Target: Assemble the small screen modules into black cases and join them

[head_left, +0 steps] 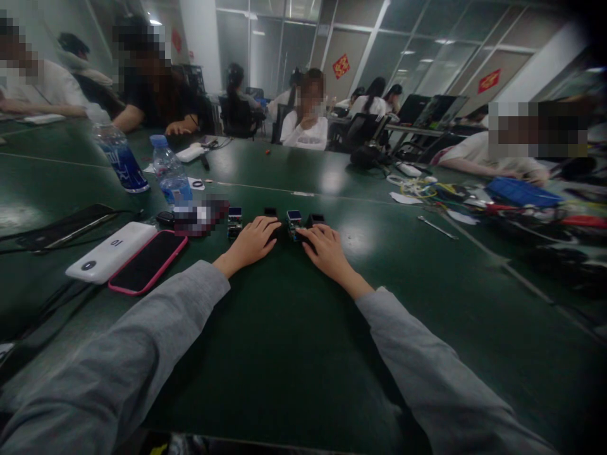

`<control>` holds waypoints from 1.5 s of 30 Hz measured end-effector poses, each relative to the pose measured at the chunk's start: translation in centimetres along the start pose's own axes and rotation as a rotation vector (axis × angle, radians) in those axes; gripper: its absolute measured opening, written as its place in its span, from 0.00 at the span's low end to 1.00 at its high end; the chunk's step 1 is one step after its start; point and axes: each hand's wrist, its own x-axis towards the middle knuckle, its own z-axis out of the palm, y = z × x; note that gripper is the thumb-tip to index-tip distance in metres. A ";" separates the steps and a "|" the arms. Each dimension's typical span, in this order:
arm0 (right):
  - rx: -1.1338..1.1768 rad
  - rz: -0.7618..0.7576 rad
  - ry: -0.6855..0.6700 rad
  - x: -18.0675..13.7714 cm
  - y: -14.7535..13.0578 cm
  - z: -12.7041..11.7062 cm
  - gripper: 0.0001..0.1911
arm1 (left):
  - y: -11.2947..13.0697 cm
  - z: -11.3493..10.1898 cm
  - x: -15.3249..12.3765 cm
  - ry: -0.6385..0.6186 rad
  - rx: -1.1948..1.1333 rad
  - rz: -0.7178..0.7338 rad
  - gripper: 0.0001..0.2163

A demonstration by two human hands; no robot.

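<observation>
- Four small modules line up on a green table, well back from its near edge.
- Two hands reach them: left hand, fingers together; right hand, fingers slightly spread; any pinch cannot be told.
- Two bottles stand farther left.

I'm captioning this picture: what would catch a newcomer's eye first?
Probably the left hand and right hand, reaching from grey sleeves to a row of small gadgets on the green table. Next, the pink-rimmed phone beside a white slab on the left, with two bottles beyond them. On the right, a blue container sits amid tangled cables.
</observation>
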 end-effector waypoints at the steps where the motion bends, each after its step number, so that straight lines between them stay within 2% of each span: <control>1: 0.005 0.002 0.002 0.0 0.0 0.0 0.21 | 0.0 0.0 0.0 0.002 -0.001 0.002 0.20; 45: 0.011 -0.002 -0.008 0.0 0.1 0.1 0.21 | 0.1 -0.2 0.0 -0.011 -0.005 -0.006 0.21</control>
